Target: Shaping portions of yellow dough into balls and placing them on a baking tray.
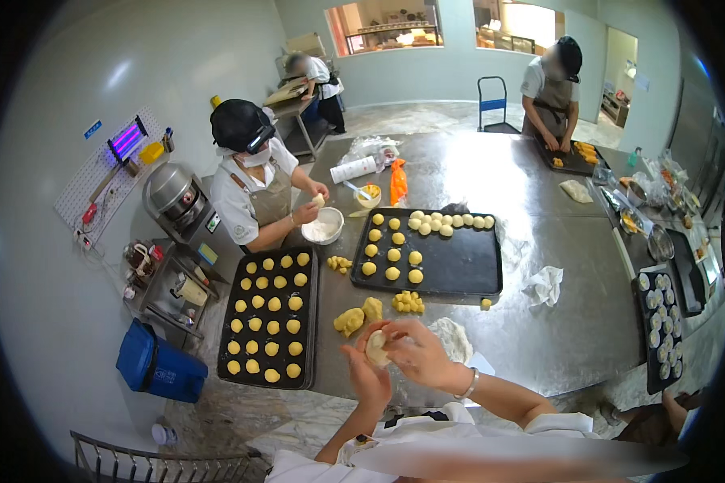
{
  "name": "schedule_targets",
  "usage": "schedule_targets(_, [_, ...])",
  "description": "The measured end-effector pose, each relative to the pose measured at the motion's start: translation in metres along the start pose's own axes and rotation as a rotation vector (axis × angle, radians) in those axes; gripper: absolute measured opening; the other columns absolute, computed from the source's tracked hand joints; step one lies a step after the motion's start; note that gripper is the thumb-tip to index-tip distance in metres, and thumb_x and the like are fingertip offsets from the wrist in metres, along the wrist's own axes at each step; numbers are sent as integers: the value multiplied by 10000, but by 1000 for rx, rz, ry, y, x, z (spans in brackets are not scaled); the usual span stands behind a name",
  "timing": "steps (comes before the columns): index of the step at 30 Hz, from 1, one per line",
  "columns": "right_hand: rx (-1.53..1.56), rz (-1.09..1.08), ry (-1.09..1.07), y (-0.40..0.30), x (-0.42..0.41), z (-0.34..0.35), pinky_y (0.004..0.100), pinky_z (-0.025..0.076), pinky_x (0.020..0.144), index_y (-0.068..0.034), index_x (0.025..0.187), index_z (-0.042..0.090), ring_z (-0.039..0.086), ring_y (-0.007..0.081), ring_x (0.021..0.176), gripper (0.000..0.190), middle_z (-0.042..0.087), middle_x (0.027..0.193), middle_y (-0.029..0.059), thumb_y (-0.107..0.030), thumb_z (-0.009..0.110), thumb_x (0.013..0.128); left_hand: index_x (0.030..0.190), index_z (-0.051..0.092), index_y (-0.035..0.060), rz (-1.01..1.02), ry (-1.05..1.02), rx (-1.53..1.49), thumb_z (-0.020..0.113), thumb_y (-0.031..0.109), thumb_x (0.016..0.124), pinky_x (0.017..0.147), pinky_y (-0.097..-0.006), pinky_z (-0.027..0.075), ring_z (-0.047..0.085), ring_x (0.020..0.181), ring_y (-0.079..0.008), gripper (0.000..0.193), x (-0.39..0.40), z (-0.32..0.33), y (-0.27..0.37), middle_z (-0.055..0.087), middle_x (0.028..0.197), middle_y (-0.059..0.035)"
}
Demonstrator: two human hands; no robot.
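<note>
A pale, rounded piece of dough [377, 348] is cupped in my left hand [367, 369], over the near edge of the steel table. My right hand [418, 350], with a bracelet at the wrist, pinches the dough's edge from the other side. Just beyond my hands lie lumps of yellow dough [349, 322] and a cluster of small yellow pieces [409, 302]. White flour [452, 340] is heaped beside my right hand. Farther off is a black baking tray [459, 259] with yellow balls at its left and paler balls along its back edge.
Left of me, another black tray [268, 332] holds rows of yellow balls. Across from it, a co-worker [257, 181] handles dough over a white bowl [322, 226]. Crumpled plastic [544, 286] lies on the steel table [580, 253]. A person [553, 96] works at a far tray.
</note>
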State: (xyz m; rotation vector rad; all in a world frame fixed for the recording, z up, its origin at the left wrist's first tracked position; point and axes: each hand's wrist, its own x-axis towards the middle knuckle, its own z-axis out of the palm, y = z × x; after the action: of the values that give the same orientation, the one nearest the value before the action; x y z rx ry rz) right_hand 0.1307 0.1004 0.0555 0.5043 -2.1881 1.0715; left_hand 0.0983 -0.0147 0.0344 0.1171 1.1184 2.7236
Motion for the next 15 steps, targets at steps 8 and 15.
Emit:
schedule_targets(8, [425,542,381,-33,4,33,343,516,751,-65,1003,571,627,274,890,307,612,932,107,31,671,729,1063,624,-20,101,-183,39,381,515,978,957,-406,466,623,1025,-278,593,1,12,24,652,1055,-177])
schedule_targets(15, [24,-73,-127,-6,12,26,395,504,811,-75,1173,620,595,350,946,524,595,1083,127,-1,680,658,944,657,47,-79,50,-419,368,513,985,947,-397,485,641,908,-239,550,45,-18,24,663,913,-85])
